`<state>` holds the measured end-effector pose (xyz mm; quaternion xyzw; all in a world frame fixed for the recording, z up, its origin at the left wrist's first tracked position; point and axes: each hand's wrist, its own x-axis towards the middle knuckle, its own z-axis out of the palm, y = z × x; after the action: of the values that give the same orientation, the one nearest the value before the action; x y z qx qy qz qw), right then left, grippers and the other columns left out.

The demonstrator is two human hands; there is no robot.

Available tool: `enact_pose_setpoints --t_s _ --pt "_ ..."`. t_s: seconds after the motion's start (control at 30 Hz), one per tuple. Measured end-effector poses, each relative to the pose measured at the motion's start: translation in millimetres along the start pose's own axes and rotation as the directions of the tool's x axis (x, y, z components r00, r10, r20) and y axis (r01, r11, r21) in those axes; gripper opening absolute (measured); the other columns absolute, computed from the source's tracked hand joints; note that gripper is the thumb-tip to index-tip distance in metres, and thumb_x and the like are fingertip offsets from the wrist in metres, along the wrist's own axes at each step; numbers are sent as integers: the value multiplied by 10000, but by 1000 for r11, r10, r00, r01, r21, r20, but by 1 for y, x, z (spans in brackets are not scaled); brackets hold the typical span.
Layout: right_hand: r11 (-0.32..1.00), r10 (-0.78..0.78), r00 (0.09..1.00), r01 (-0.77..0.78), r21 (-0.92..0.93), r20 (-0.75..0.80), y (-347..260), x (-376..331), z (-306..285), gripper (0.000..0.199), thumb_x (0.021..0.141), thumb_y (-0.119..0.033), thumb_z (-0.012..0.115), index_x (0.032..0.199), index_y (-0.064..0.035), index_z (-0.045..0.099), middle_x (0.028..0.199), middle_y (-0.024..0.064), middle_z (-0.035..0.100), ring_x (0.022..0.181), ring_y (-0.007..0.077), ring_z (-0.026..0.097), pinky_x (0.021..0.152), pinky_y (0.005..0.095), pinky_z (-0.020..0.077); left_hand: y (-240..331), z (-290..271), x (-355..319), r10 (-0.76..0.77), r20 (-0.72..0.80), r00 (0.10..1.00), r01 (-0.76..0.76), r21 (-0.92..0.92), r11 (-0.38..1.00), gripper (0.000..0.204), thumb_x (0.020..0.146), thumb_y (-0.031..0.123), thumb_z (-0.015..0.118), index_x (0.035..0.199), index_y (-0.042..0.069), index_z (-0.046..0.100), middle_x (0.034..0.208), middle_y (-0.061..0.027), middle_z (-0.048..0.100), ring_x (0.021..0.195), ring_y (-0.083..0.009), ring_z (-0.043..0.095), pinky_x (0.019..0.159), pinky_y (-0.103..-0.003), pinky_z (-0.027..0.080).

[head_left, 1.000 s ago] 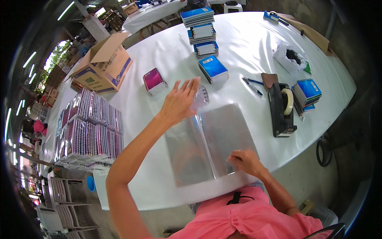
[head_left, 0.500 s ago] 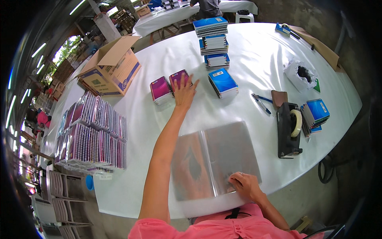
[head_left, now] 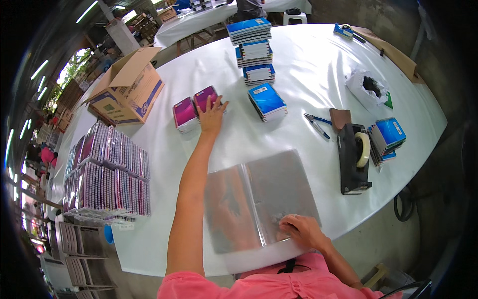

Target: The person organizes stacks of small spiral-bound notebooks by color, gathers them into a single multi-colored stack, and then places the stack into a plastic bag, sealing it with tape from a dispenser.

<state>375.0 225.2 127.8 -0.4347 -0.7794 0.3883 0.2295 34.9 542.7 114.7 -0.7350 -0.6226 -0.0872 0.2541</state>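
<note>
My left hand reaches far out, fingers spread over the near side of a small stack of purple notebooks. A second purple stack stands beside it on the left. Close to my body lies a flat pile of clear plastic sleeves with a shiny fold down the middle. My right hand rests on the pile's near right part, fingers curled and pressed together. Whether a sleeve is pinched in them cannot be made out. Right of the purple stacks sits a stack of blue spiral notebooks.
Taller blue notebook stacks stand behind. Left are an open cardboard box and wrapped purple notebooks. Right are a black tape dispenser, pens, more blue notebooks and a white plastic bag. Another person is at the far table.
The whole view has shifted slightly, moving things left in the picture. My left hand stays at the right purple stack, and my right hand stays on the sleeves with its fingers curled.
</note>
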Motion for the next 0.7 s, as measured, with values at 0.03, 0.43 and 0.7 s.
enact_pose_setpoints --t_s 0.03,0.43,0.7 --pt "1000 12 1000 -12 -3 -13 3 1 -7 116 885 -183 575 924 -78 607 861 95 635 785 324 612 668 402 469 5 -5 3 -30 21 999 30 -1 1000 460 874 238 573 1319 324 498 1477 57 337 1388 -295 274 1051 -685 146" --pt "986 37 764 -133 -102 -645 112 295 -140 555 865 -486 583 923 61 652 908 219 662 874 363 637 775 417 489 170 -19 23 -152 588 794 545 -800 -251 802 920 444 560 1469 21 156 1372 -150 420 1227 -274 432 1017 -475 334" --pt "936 296 921 -332 -113 -254 85 349 -134 796 637 -645 735 894 102 645 811 250 651 706 296 656 564 408 489 138 -3 22 -60 692 719 555 -625 -549 169 905 241 574 1025 124 560 934 3 594 807 -135 545 678 -331 440"
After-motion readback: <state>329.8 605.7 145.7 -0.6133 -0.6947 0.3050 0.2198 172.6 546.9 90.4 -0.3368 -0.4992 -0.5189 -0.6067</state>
